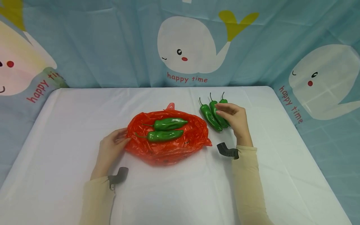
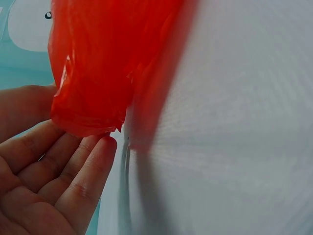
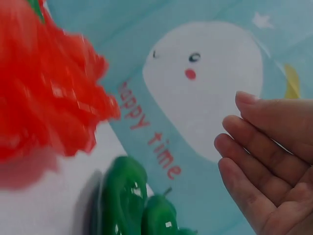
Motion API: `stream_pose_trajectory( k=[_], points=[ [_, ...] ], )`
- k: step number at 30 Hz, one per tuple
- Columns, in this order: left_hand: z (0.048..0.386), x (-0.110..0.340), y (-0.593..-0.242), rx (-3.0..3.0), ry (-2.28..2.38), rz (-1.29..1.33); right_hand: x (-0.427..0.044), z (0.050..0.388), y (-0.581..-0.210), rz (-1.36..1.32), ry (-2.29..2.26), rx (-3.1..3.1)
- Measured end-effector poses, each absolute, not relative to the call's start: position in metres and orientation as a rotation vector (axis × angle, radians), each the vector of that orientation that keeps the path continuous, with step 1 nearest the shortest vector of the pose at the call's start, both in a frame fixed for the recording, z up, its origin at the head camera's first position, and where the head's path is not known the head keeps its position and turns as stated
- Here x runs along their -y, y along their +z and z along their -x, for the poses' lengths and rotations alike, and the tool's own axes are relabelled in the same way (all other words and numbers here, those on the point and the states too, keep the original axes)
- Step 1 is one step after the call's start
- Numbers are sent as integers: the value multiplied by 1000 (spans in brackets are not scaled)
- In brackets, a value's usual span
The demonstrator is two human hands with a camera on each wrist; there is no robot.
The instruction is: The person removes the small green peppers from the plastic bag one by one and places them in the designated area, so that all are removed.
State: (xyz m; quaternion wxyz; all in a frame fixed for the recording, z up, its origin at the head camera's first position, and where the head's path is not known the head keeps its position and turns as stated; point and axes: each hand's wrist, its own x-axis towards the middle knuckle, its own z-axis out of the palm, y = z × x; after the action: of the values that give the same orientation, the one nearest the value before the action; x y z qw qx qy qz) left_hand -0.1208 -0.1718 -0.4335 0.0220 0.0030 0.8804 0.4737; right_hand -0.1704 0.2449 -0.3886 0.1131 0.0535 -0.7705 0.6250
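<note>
In the head view, my left hand (image 1: 113, 148) is at the left side of a red plastic bag (image 1: 166, 156), its relaxed fingers and thumb touching the bag's edge. Part of the thumb is hidden behind the bag in the left wrist view. Two green peppers (image 1: 170, 124) lie inside the bag's wide mouth, stems pointing left. My right hand (image 1: 234, 120) hovers over a group of green peppers (image 1: 209, 117) on the table to the right of the bag. Nothing is between its loosely bent fingers, and it partly covers these peppers from above.
A white cloth covers the table (image 1: 180, 193). Behind and beside it hangs a blue curtain (image 1: 118, 47) printed with whales. Small dark wrist cameras (image 1: 227, 151) sit on both sleeves.
</note>
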Motion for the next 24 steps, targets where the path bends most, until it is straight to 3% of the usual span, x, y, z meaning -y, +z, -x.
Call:
stream_pose_trajectory(
  k=[24],
  points=[
    [123, 173, -437, -2722, 1475, -6, -196, 162, -380, -325, 1951, 2405]
  ],
)
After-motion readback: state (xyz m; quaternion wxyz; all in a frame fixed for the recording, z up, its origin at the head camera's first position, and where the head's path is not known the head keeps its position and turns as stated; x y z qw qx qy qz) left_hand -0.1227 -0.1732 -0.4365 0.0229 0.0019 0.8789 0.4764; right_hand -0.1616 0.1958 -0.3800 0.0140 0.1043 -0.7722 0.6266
